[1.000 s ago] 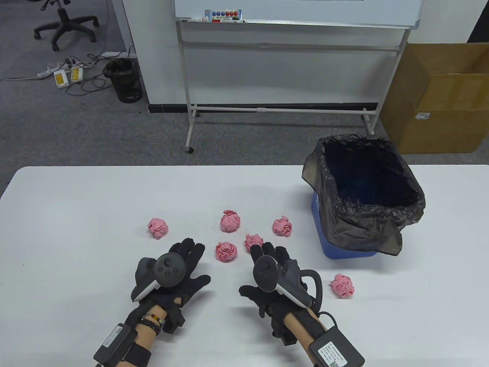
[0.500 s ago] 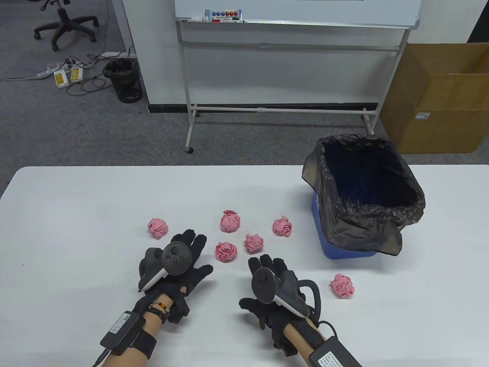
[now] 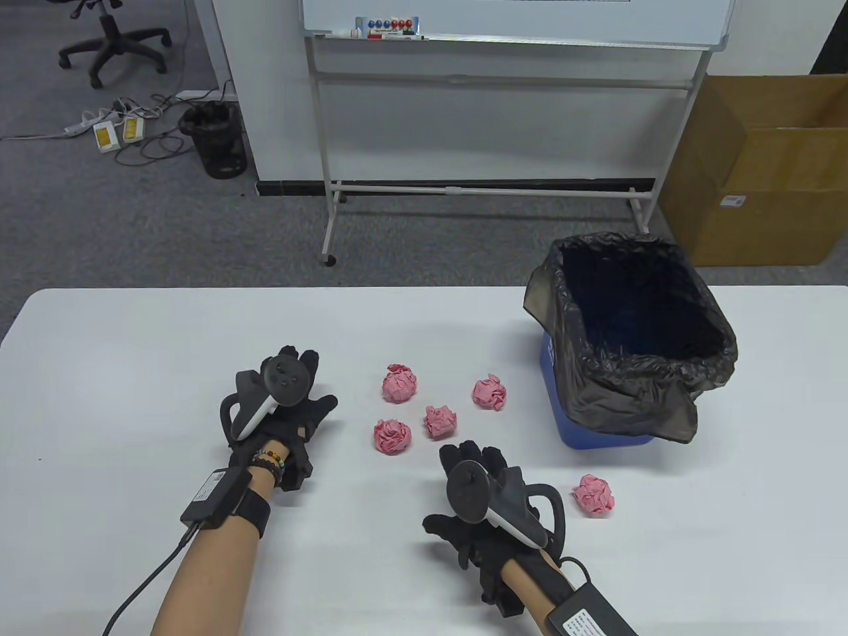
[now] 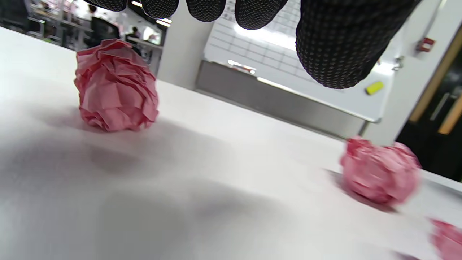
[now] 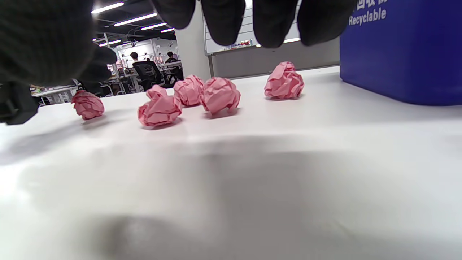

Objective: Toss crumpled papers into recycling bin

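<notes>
Several pink crumpled paper balls lie on the white table point(image 3: 132, 344). Three of them point(image 3: 399, 383) point(image 3: 440, 421) point(image 3: 391, 436) lie in the middle, one point(image 3: 489, 392) lies nearer the bin, and one point(image 3: 593, 494) lies in front of it. The blue recycling bin point(image 3: 583, 434) with a black bag stands at the right. My left hand point(image 3: 291, 371) hovers open over the leftmost ball, which it hides in the table view. In the left wrist view that ball point(image 4: 116, 85) sits under the spread fingers point(image 4: 335, 47), untouched. My right hand point(image 3: 474, 457) is open and empty, below the middle balls.
A whiteboard stand point(image 3: 490, 189) and a cardboard box point(image 3: 768, 172) stand on the floor beyond the table. The bin's blue wall point(image 5: 404, 54) fills the right of the right wrist view, with the balls point(image 5: 220, 94) in a row ahead.
My left hand has moved forward and to the left, over the leftmost paper ball. My right hand has drawn back a little from the middle balls.
</notes>
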The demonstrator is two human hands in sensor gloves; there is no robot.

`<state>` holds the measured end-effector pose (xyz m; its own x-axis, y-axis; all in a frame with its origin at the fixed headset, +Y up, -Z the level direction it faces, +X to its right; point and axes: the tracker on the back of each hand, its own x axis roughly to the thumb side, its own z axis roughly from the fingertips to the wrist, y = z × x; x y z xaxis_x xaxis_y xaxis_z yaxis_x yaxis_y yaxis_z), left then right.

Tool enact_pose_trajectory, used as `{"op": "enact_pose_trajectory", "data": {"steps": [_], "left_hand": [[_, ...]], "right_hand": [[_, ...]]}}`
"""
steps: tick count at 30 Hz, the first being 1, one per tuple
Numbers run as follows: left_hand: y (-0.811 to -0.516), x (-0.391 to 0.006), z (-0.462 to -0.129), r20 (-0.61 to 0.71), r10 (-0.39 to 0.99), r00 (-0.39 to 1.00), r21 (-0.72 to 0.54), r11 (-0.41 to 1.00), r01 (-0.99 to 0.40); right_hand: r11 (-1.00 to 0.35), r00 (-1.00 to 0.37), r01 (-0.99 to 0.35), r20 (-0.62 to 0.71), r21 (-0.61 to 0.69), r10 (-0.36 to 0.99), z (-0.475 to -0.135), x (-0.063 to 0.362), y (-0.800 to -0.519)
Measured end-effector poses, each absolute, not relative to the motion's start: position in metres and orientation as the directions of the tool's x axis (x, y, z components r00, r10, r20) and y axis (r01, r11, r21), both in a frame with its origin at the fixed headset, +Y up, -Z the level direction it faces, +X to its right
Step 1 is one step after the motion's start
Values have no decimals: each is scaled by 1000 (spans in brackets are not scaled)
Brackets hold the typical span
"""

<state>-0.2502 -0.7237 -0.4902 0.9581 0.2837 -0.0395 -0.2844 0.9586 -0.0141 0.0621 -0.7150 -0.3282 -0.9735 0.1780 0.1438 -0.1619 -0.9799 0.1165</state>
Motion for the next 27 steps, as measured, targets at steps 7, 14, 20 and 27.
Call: {"op": "enact_pose_trajectory", "data": {"steps": [7, 14, 20, 27], "left_hand": [[-733, -264, -517, -160, 256, 953, -72, 960, -270], [-748, -272, -523, -232, 171, 958, -121, 972, -203], [-754, -272, -522, -248, 122, 961, -118, 981, -154], [-751, -269, -515, -234, 102, 967, -75, 990, -123]], "right_hand": [[-980, -974, -152, 149, 130, 171, -328, 61, -714], [-981, -975, -144, 152, 133, 164, -326, 61, -715], [-981, -975, -147, 151, 125, 165, -326, 61, -715], [-979, -972, -148, 162, 139, 170, -326, 56, -718]]}}
